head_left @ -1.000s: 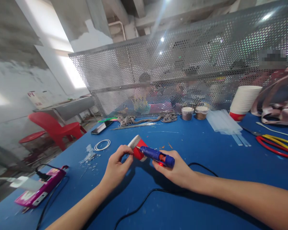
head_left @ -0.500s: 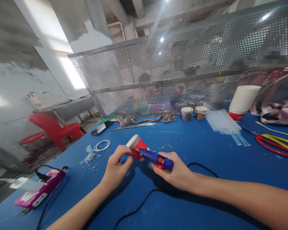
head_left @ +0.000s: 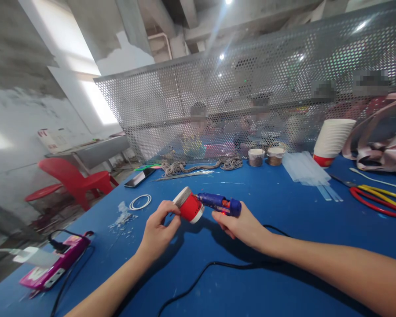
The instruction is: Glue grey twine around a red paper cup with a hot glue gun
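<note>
A red and white paper cup [head_left: 192,208] with grey cord wound around one end is tilted above the blue table [head_left: 244,286]. My left hand [head_left: 161,224] is closed on the cup's corded end, thumb and fingers pinching it. In my right hand [head_left: 242,226] is a blue hot glue gun [head_left: 218,203], gripped by its handle, with a small red light glowing. The gun's nozzle points left and lies at the cup's far side; whether it touches cannot be made out. A black cable trails from the gun across the table.
A purple power strip [head_left: 56,264] lies at the left, near a white ring of cord [head_left: 140,202] and a phone [head_left: 140,177]. Grey cord [head_left: 201,166], two wrapped cups [head_left: 256,157], glue sticks [head_left: 305,169], stacked paper cups [head_left: 335,138] and scissors [head_left: 379,200] line the back and right.
My right hand has drawn the glue gun slightly up and to the right, its nozzle leaving the corded front for the cup's far side. More of the cup's red side shows. My left hand stays nearly still.
</note>
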Demonstrator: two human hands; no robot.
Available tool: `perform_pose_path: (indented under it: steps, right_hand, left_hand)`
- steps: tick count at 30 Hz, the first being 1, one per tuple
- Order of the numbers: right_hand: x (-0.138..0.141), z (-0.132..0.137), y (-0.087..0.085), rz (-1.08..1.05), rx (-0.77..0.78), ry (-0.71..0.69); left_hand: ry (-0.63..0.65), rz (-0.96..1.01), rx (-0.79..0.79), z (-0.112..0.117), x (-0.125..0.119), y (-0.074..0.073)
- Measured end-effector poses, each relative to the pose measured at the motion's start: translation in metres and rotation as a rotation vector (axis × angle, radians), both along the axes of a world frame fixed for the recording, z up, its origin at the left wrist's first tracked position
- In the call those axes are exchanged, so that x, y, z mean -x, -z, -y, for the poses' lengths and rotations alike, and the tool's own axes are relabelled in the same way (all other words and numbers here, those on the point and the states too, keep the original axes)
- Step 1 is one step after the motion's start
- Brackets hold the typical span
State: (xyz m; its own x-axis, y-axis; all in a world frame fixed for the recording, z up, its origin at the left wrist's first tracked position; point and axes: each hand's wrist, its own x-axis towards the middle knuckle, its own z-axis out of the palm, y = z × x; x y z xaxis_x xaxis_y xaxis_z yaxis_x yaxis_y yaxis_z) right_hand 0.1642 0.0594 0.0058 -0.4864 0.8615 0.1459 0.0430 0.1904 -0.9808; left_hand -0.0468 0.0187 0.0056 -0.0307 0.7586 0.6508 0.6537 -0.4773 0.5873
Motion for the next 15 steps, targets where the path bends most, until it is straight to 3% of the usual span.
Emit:
perform_pose_path:
  steps: [6, 15]
  right_hand:
    - [0.0004, 0.0052, 0.0002, -0.029, -0.056, -0.027]
    - [0.0002, 0.0041, -0.0026, 0.016, 0.033, -0.015]
  left_hand:
    - [0.001, -0.009, 0.018, 0.0002, 0.0003, -0.0016]
    - [0.017, -0.003, 0.008, -0.0011, 0.0015, -0.0015]
